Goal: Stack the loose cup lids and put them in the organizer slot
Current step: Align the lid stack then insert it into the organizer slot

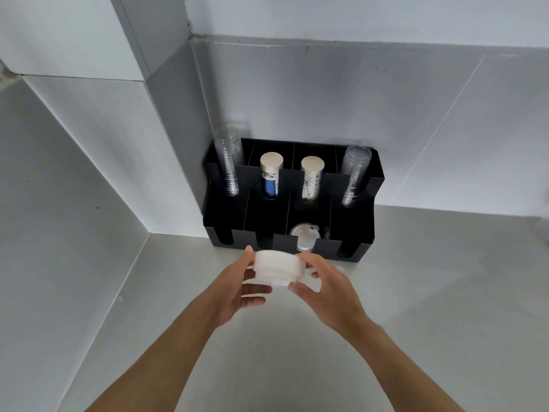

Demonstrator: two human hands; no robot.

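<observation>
A stack of white cup lids [279, 267] is held between both hands, just in front of the black organizer [356, 233]. My left hand [240, 288] grips its left side and my right hand [326, 289] grips its right side. The stack hovers above the steel counter, close to the organizer's front wall. One front slot, third from the left, holds clear lids [304, 237]. The other front slots look dark, and I cannot tell what they hold.
The organizer's back row holds clear cup stacks at left [228, 162] and right [355, 173], with two paper cup stacks [270, 176] [311, 178] between them. It sits in a corner of steel walls on the steel counter [416, 292].
</observation>
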